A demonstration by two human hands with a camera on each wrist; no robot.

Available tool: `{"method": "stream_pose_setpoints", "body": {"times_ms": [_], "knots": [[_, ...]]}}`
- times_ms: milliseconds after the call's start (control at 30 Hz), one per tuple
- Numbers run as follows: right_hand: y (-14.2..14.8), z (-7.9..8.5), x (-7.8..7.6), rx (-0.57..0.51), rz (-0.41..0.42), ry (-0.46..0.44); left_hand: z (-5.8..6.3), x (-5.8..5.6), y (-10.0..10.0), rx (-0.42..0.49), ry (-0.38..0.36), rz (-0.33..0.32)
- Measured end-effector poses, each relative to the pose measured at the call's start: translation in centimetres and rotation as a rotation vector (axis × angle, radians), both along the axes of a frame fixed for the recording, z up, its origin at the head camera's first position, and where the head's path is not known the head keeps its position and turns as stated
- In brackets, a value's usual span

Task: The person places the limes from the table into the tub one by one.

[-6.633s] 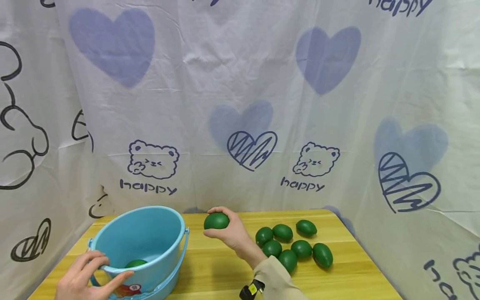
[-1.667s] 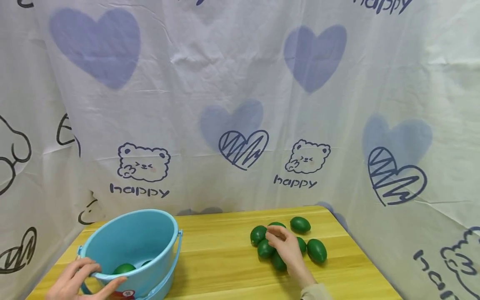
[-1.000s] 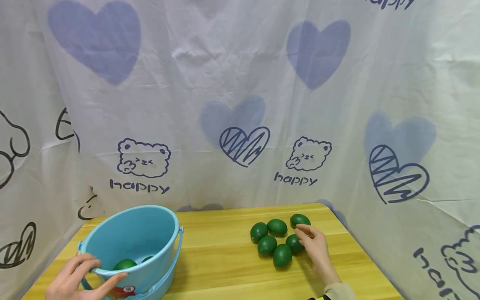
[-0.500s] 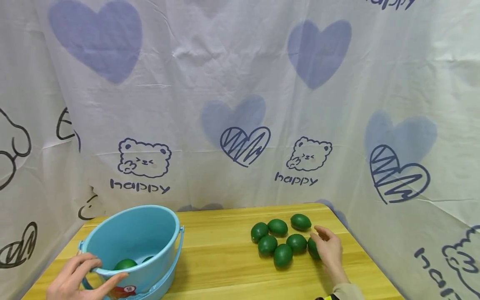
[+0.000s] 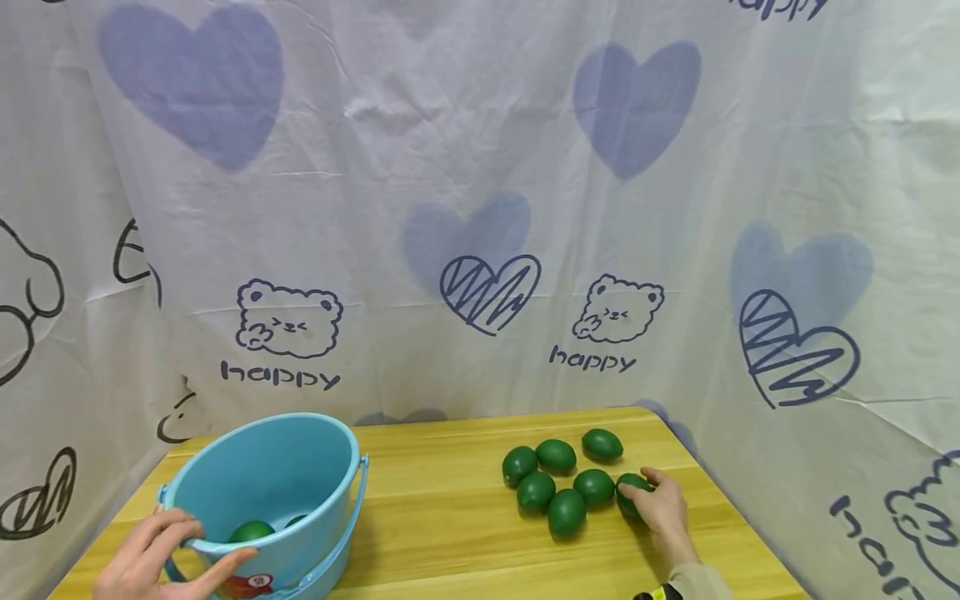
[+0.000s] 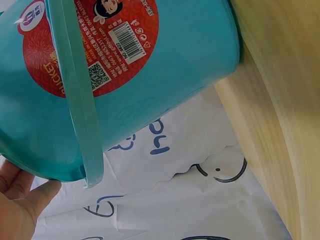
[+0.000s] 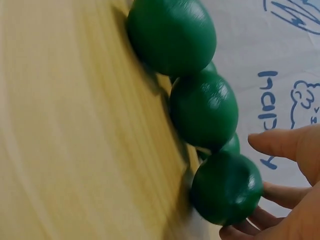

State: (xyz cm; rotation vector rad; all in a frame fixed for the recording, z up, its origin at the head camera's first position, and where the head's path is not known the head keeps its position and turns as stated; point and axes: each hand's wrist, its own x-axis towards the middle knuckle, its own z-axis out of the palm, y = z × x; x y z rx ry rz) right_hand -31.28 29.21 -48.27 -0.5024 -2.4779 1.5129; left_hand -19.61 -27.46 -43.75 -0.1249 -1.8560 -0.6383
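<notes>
Seven green fruits (image 5: pixel 567 512) lie on the wooden table (image 5: pixel 442 508); two more show inside the blue bucket (image 5: pixel 292 458). Right hand (image 5: pixel 663 507) is half spread around the rightmost fruit (image 5: pixel 632 479), thumb apart from it in the wrist view, no firm hold. Left hand (image 5: pixel 146 557) pinches the bucket's rim. Fruit looks smooth, stiff, probably light, likely slippery, apt to roll; best hold across its fat middle. Red label (image 6: pixel 112 55): "UCKET", barcode, QR code, fine print mostly unclear. White cloth (image 5: pixel 420 158) reads "happy".

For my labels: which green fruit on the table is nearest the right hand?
The rightmost green fruit in the head view: the right hand is beside it; the others lie farther left.
</notes>
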Motion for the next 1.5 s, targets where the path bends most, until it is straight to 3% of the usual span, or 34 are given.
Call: {"method": "stream_pose_setpoints", "body": {"times_ms": [433,733,1233,1333,1500], "knots": [[0.5,-1.4,-0.7,0.034,0.028,-0.032,0.0,0.1,-0.1,0.002,-0.026,0.016],[0.9,-2.0,-0.7,0.001,-0.008,-0.014,0.0,0.2,0.1,0.026,-0.029,0.027],[1.3,-0.9,-0.4,-0.016,-0.075,0.051,0.2,0.5,0.1,-0.004,-0.081,0.05],[1.2,-0.9,-0.5,-0.08,-0.066,0.08,0.2,0.5,0.1,-0.013,-0.081,0.051],[0.7,-0.8,-0.7,-0.302,-0.027,0.161,0.3,0.5,0.1,-0.017,-0.091,0.059]]}}
